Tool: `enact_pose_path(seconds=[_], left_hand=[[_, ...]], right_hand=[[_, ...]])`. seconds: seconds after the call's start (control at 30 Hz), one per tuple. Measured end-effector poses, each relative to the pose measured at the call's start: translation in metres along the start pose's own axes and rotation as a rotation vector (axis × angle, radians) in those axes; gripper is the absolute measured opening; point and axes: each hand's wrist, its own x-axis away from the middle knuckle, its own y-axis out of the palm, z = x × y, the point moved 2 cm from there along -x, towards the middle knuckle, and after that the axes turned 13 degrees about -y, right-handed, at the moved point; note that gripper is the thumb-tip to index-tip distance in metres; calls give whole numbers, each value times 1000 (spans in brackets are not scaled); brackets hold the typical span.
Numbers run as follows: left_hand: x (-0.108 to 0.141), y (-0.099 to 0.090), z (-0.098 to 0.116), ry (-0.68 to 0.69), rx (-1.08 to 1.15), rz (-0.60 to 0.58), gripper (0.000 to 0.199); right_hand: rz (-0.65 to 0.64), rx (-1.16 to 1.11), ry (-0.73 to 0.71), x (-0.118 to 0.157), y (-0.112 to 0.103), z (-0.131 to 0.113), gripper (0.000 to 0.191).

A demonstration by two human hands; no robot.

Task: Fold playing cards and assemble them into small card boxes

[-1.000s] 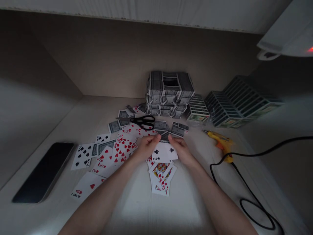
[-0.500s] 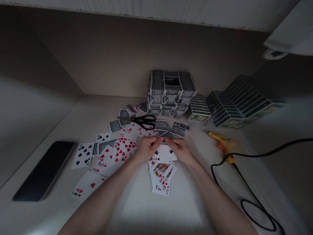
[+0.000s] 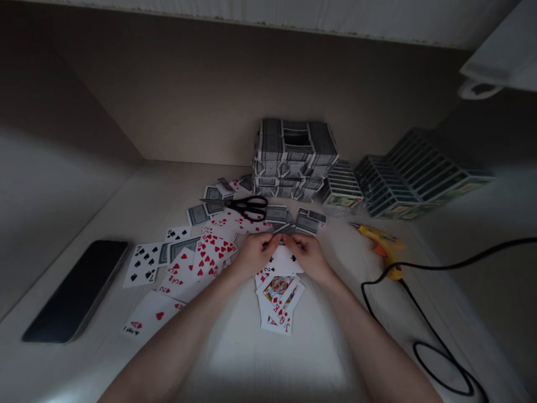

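Between both hands is a playing card (image 3: 284, 262), a two of clubs, face up with its far edge pinched. My left hand (image 3: 257, 252) is closed on its left side, thumb and fingers together. On its right side my right hand (image 3: 309, 254) grips in the same way, the thumbs nearly meeting. Below the card lie overlapping face cards (image 3: 279, 305), a king, queen and jack of diamonds. Just beyond the fingertips are face-down cards with patterned backs (image 3: 308, 221). Heart cards (image 3: 212, 254) are spread to the left of my left hand.
Black scissors (image 3: 247, 207) lie across cards before a block built of folded cards (image 3: 293, 154). Stepped card structures (image 3: 403, 184) stand at the back right. A yellow glue gun (image 3: 384, 246) with a looping black cable lies right. A phone (image 3: 78, 291) rests left.
Both hands still pinch the two of clubs. Its near edge has tipped up slightly and a little less of its face shows. Nothing else on the table has moved.
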Motion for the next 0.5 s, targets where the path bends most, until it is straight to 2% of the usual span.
enact_pose_path(seconds=[0.27,0.5], left_hand=[[4,1,2,46,-121,37,38],[1,2,1,16,-29,-4,40]], right_hand=[[5,43,0,1,1,2,42],[30,-29,47,2,2,0,42]])
